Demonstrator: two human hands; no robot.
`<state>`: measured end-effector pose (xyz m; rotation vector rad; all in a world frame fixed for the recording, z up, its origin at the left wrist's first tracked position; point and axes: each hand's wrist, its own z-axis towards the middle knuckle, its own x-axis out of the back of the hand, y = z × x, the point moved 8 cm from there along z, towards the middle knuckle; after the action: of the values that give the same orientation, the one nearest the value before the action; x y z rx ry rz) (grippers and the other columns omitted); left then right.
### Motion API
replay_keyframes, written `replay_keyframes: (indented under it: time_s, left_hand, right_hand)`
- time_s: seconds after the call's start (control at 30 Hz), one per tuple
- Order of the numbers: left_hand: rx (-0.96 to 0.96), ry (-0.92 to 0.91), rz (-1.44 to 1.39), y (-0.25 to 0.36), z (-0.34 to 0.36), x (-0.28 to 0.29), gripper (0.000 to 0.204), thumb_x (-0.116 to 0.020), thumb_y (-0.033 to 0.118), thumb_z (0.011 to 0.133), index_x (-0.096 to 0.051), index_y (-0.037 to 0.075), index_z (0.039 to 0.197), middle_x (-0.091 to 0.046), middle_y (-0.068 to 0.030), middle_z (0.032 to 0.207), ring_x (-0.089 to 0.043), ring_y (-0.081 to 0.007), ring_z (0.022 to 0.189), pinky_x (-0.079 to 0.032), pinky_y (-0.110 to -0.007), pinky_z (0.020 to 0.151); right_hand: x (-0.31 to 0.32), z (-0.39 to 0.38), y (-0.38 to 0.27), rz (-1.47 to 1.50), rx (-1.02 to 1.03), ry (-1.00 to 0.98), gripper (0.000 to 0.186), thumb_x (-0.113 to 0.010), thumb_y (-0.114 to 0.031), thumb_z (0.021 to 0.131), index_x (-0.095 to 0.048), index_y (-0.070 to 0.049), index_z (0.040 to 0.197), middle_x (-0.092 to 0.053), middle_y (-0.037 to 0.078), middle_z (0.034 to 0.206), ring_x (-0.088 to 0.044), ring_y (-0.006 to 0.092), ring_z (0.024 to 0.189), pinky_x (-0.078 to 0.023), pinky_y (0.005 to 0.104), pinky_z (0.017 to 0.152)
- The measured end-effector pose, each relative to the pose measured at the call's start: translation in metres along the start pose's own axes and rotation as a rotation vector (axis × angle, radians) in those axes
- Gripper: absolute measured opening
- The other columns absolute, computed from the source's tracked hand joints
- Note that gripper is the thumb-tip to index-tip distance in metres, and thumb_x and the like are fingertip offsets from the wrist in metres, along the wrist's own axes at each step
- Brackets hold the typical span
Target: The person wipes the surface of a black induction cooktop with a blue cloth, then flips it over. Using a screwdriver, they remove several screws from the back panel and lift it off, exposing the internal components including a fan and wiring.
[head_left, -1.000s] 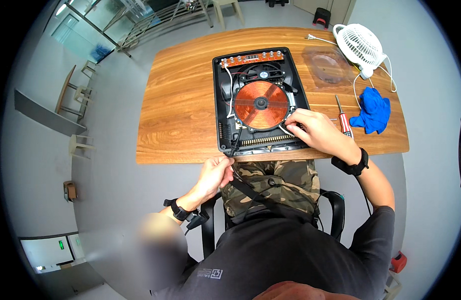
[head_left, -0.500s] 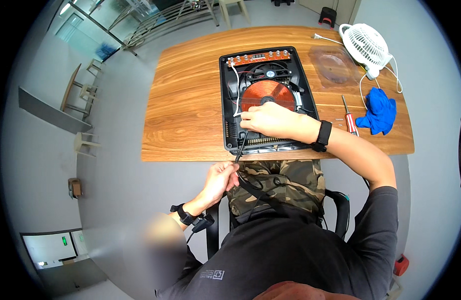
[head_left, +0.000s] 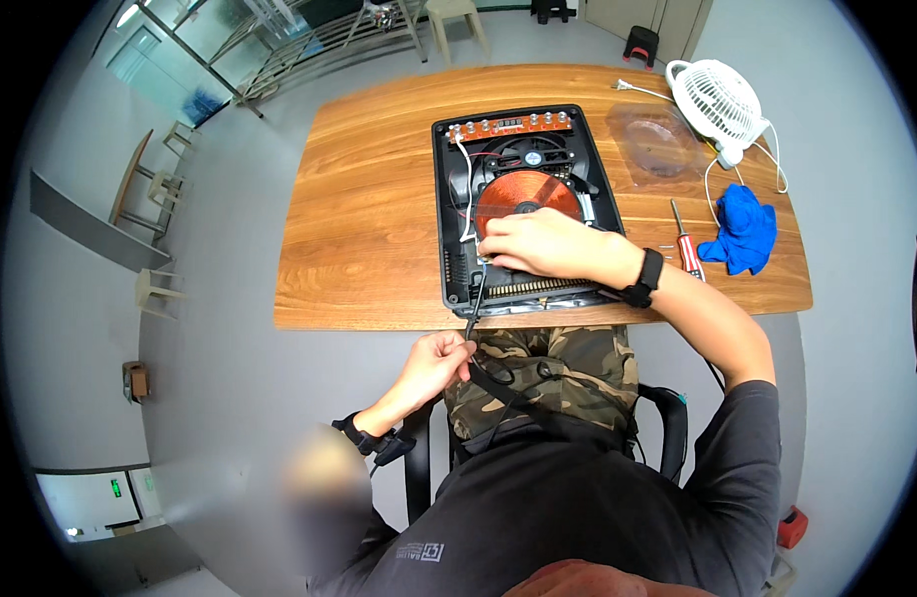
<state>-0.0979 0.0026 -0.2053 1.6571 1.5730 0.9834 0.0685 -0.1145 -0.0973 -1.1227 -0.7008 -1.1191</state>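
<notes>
An opened induction cooker lies on the table near its front edge, showing a copper coil, a small black fan and an orange control board along the far side. My left hand is just below the table's edge, its fingers closed on a black power cord that runs up into the housing. Over the near part of the coil, my right hand reaches in with its fingers pinched where the cord's inner end goes. What lies between those fingertips is hidden. A white cable runs beside them.
Right of the cooker on the wooden table lie a screwdriver, small screws, a blue cloth and a clear plastic sheet. A white fan with its cord stands at the far right corner.
The whole view has shifted slightly, with the table appearing a little lower and further left. Both hands keep nearly the same places, the left still on the cord.
</notes>
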Motion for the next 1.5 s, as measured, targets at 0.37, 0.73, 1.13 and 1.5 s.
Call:
replay_keyframes:
  time_s: [0.37, 0.73, 1.13, 1.5]
  left_hand:
    - [-0.41, 0.475, 0.686, 0.087, 0.009, 0.066, 0.038, -0.069, 0.027, 0.096, -0.063, -0.002, 0.072, -0.054, -0.0076, 0.054, -0.051, -0.0142, 0.05, -0.043, -0.035, 0.051]
    - [-0.411, 0.56, 1.079, 0.133, 0.094, 0.069, 0.048, -0.054, 0.039, 0.104, -0.067, -0.003, 0.084, -0.068, -0.0302, 0.079, -0.067, -0.0511, 0.082, -0.052, -0.057, 0.074]
    - [-0.496, 0.481, 1.218, 0.132, 0.109, 0.06, 0.043, -0.05, 0.032, 0.105, -0.067, -0.001, 0.083, -0.067, -0.0316, 0.077, -0.067, -0.0517, 0.077, -0.054, -0.059, 0.072]
    - [-0.707, 0.542, 1.324, 0.131, 0.1, 0.052, 0.039, -0.05, 0.027, 0.105, -0.06, 0.0, 0.079, -0.065, -0.0262, 0.066, -0.066, -0.0476, 0.065, -0.054, -0.057, 0.059]
  right_hand:
    - [0.068, -0.149, 0.107, 0.041, -0.792, 0.125, 0.036, -0.063, -0.036, 0.1, -0.06, -0.003, 0.089, -0.067, 0.022, 0.077, -0.067, 0.0429, 0.077, -0.051, 0.051, 0.068]
    - [0.029, -0.174, 0.079, 0.092, -0.865, 0.203, 0.031, -0.065, -0.029, 0.099, -0.05, -0.002, 0.1, -0.065, 0.023, 0.077, -0.065, 0.0474, 0.075, -0.05, 0.0539, 0.064]
    - [0.061, -0.212, 0.061, -0.049, -0.9, 0.348, 0.031, -0.067, -0.032, 0.098, -0.054, -0.004, 0.093, -0.065, 0.018, 0.078, -0.065, 0.0409, 0.074, -0.049, 0.0487, 0.064]
    - [0.077, -0.312, 0.048, -0.379, -1.12, 0.288, 0.036, -0.07, -0.036, 0.095, -0.053, -0.004, 0.1, -0.062, 0.019, 0.092, -0.065, 0.043, 0.078, -0.052, 0.0513, 0.066]
